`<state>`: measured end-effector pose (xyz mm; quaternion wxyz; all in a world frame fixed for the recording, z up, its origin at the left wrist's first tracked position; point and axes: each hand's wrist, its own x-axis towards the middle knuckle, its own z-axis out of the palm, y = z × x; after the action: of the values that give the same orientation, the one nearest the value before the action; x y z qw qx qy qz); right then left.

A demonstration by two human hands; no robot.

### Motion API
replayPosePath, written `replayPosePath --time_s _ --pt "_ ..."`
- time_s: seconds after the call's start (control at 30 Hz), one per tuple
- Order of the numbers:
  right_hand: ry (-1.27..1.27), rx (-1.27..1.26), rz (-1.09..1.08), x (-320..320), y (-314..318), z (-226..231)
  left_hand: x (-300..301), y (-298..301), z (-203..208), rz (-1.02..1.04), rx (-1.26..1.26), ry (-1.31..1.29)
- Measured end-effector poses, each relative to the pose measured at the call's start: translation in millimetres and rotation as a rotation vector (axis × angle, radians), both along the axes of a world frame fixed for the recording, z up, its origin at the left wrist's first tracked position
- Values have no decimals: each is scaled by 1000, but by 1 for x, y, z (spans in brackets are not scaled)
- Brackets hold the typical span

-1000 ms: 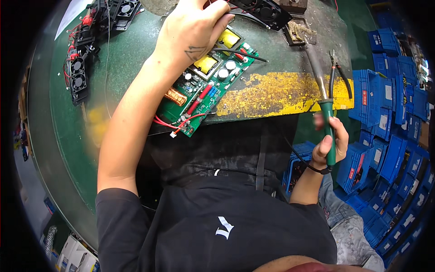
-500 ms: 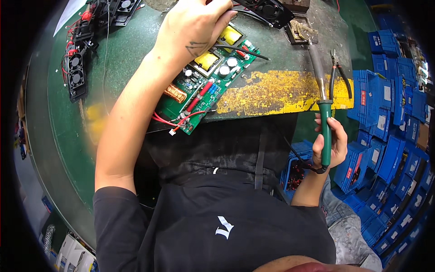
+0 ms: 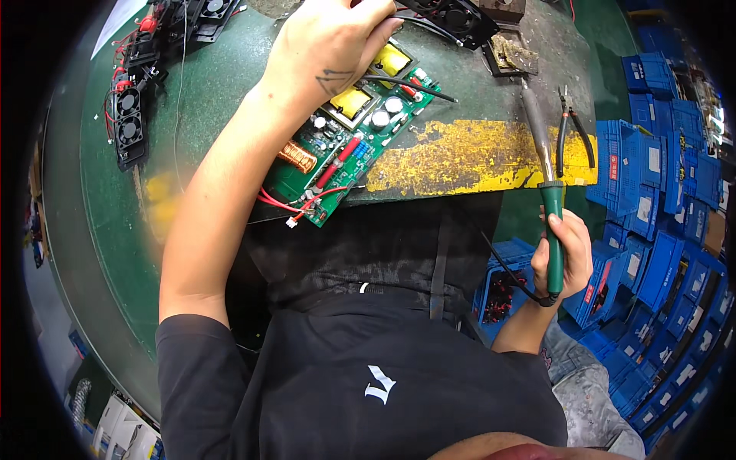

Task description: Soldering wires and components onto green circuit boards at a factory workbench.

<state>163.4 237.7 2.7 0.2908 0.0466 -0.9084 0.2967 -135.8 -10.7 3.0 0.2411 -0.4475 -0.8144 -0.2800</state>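
My right hand [image 3: 569, 257] is wrapped round the green handle of a soldering iron [image 3: 553, 230]. The iron's metal barrel points away from me, its tip end beside a small tray with a worn yellowish sponge [image 3: 515, 58]. At the top edge, my left hand [image 3: 330, 46] has its fingers curled closed; what they grip is cut off and hidden. Below that hand lies a green circuit board [image 3: 376, 142] with yellow transformers, a copper coil and red wires. A black fan panel [image 3: 458, 21] sits just right of the left hand, with a black cable [image 3: 418, 87] crossing the board.
Pliers [image 3: 565, 130] lie right of the iron on the green workbench [image 3: 222, 84], whose front edge has worn yellow paint. More fan assemblies [image 3: 129, 119] with red wires are at the far left. Blue bins [image 3: 621, 169] are stacked along the right side.
My right hand has drawn the soldering iron slightly toward me, its tip end now a little farther from the sponge. My left hand has barely moved.
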Motion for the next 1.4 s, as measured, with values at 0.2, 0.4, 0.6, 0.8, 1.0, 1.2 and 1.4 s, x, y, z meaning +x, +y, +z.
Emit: replayPosePath --time_s 0.2,0.4,0.6,0.8,1.0,1.2,1.4 --pt "28 53 -27 -3 5 1 2 1 -1 2 11 21" --pt "-1 67 -11 -9 6 -3 0 1 1 -10 2 20" --pt "6 -78 2 5 0 -2 -6 -1 -9 -34 -10 167" --pt "192 -404 -45 21 -4 -10 1 2 -1 34 -33 -124" --pt "265 -591 -46 19 -9 -16 -15 -3 -18 -76 -24 -158" --pt "263 -617 -84 29 -8 -20 -17 -3 -13 -120 -86 -192" --pt "284 -758 -131 41 -4 -31 -19 -17 -15 -157 -129 -187"
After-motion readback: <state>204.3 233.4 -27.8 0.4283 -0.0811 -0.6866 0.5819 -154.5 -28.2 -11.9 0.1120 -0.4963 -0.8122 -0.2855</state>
